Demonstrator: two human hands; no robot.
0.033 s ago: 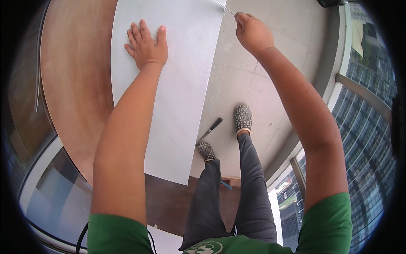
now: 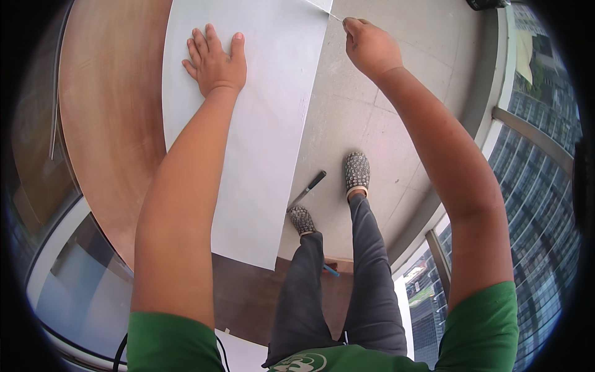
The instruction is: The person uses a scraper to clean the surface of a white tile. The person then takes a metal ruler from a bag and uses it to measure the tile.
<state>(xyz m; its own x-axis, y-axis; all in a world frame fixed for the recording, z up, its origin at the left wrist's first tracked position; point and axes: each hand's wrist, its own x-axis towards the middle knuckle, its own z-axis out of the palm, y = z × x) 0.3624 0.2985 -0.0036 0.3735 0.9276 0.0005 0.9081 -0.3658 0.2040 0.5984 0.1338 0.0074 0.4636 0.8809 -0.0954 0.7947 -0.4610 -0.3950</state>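
Note:
My left hand (image 2: pixel 223 65) lies flat with spread fingers on a long white sheet or panel (image 2: pixel 260 155). My right hand (image 2: pixel 372 48) is closed in a pinch at the far end of the scene, just past the panel's right edge. From its fingertips a thin whitish strip (image 2: pixel 325 9) runs up and left over the panel, out of the top of the picture. Whether it is cord, edging or film is too fine to make out. The hidden far end of the strip lies outside the view.
A brown wooden board (image 2: pixel 111 105) lies under and left of the panel. A black-handled tool (image 2: pixel 316 180) rests on the concrete floor (image 2: pixel 347 118) by my left shoe (image 2: pixel 302 220). A blue-handled item (image 2: pixel 331 271) lies between my legs. Glass windows with a railing (image 2: pixel 539 142) line the right side.
My left hand has slid very slightly away from me on the panel. The strip at my right fingertips looks a little thinner and more bent; that hand has barely moved.

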